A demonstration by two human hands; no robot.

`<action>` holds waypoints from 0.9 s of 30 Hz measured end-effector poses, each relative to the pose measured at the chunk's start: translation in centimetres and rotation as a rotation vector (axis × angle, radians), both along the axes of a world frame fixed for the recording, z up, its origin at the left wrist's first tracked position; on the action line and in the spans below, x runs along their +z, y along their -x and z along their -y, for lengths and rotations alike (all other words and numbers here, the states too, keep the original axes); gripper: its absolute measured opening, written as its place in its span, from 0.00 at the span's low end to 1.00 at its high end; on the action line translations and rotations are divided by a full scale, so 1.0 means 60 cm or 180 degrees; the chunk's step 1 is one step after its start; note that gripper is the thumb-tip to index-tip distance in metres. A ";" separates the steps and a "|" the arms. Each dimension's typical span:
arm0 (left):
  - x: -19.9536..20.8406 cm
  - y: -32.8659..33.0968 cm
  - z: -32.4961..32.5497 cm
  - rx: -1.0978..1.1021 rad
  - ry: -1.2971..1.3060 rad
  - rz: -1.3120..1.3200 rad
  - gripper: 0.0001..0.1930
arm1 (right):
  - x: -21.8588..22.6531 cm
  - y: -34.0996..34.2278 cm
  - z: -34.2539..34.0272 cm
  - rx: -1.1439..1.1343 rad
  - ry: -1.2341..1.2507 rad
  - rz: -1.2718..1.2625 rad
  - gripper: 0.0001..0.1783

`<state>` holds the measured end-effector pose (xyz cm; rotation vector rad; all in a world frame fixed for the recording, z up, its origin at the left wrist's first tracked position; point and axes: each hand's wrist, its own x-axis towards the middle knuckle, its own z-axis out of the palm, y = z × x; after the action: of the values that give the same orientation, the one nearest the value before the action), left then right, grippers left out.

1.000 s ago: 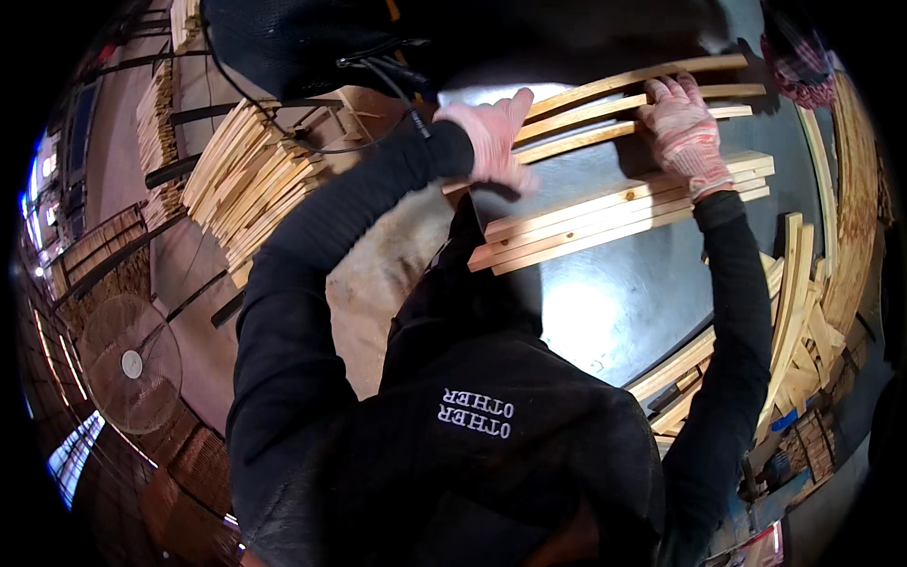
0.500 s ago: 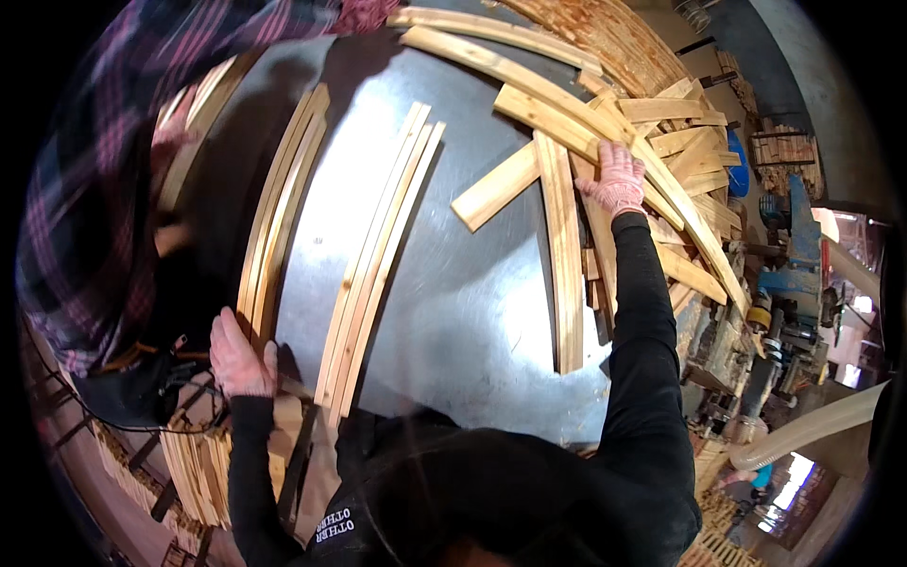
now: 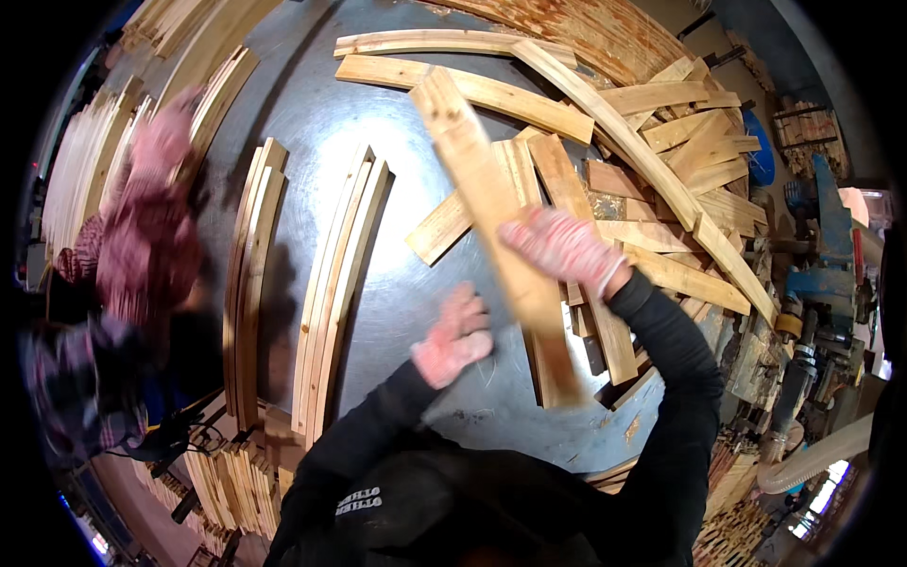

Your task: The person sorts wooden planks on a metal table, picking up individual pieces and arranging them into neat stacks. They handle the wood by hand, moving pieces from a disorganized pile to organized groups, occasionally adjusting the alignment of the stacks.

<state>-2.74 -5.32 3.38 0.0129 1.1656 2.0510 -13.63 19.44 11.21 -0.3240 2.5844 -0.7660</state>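
My right hand (image 3: 565, 248), in a pale pink glove, grips a wooden board (image 3: 482, 194) that slants across the middle of the metal table (image 3: 397, 255). The board is smeared by motion and held above other boards. Just left of it, my gloved left hand (image 3: 453, 335) is held over the table with its fingers apart and nothing in it. A bundle of narrow wood strips (image 3: 333, 293) lies left of that hand. Farther left lies a second bundle of strips (image 3: 250, 283). Under and right of the held board, loose boards (image 3: 581, 255) overlap one another.
A co-worker's gloved hand (image 3: 165, 142) is at wood strips on the far left. Long boards (image 3: 463, 85) lie at the back, beside a heap of short boards (image 3: 704, 151). Machinery (image 3: 817, 283) stands on the right. Stacked strips (image 3: 236, 487) sit below the table's left front edge.
My right hand has picked up a board and swung it toward the middle. My left hand has moved right, away from the leftmost bundle. The co-worker has shifted back to the left.
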 end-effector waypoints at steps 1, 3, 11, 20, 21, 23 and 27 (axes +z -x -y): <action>-0.004 0.007 -0.027 0.0121 0.0016 0.0108 0.37 | 0.010 -0.011 0.023 0.0177 0.0108 -0.0194 0.26; -0.005 0.028 -0.072 0.0397 0.0232 0.0196 0.40 | -0.005 0.044 0.004 -0.0622 0.0926 -0.0458 0.24; 0.001 0.063 0.030 0.0473 0.1683 -0.0550 0.38 | -0.114 0.254 -0.139 -0.0893 -0.1904 -0.1196 0.42; 0.028 -0.016 0.201 -0.0051 0.5254 -0.3184 0.43 | -0.027 0.081 -0.103 -0.1641 -0.1108 -0.0636 0.44; 0.020 -0.022 0.218 -0.0033 0.5348 -0.3151 0.44 | -0.022 0.060 -0.094 -0.1877 -0.0808 -0.0392 0.45; 0.007 -0.020 0.241 0.0510 0.5810 -0.4142 0.47 | -0.004 0.005 -0.054 -0.2090 0.0361 -0.0475 0.35; 0.047 0.003 0.267 -0.0277 0.5720 -0.1421 0.52 | -0.023 -0.099 0.064 -0.2409 0.2390 0.0241 0.21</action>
<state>-2.89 -21.36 6.20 -0.3416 2.7500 0.3206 -7.68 15.61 9.81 0.5081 2.2097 -1.9524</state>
